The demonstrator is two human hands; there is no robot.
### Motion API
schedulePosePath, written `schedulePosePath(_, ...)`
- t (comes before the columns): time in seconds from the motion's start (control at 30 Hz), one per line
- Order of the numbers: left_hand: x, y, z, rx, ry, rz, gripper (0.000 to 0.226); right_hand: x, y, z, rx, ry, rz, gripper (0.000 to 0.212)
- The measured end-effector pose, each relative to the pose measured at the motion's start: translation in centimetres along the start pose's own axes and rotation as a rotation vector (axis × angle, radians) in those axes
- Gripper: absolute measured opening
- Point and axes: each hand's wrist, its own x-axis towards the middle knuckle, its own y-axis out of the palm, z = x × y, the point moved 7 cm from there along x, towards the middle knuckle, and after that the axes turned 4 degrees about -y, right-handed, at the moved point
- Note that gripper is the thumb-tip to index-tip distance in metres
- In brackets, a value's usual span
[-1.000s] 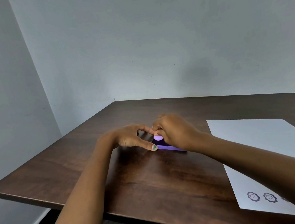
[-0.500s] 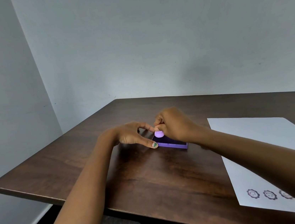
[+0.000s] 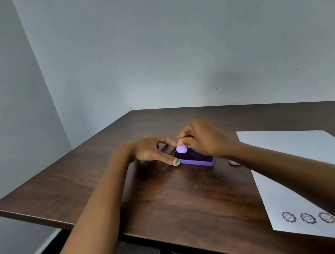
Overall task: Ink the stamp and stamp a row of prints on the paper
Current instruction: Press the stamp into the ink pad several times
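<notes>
A small round lilac stamp stands on the dark pad of a purple ink pad in the middle of the table. My right hand pinches the stamp's top from above. My left hand holds the ink pad's left end between thumb and forefinger. A white sheet of paper lies to the right, and three flower-face prints run in a row along its near edge. My right forearm crosses over the sheet.
The dark wooden table stands in a corner between two grey walls. A small lilac round piece, partly hidden under my right wrist, lies just right of the ink pad. The table's near edge drops off to the floor.
My right hand has lifted slightly, so more of the stamp and the ink pad shows. The left hand has kept its hold on the pad. The view has shifted a little.
</notes>
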Motion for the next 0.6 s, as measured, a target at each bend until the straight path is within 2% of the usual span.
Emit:
schedulePosePath(0.17,0.0,0.1,-0.1,0.009,0.002,0.017,0.043,0.2,-0.1,-0.5,0.065,0.046,0.052,0.014)
schedulePosePath(0.6,0.0,0.1,-0.1,-0.002,-0.002,0.012,0.040,0.4,0.5,0.9,-0.094,-0.016,0.065,0.010)
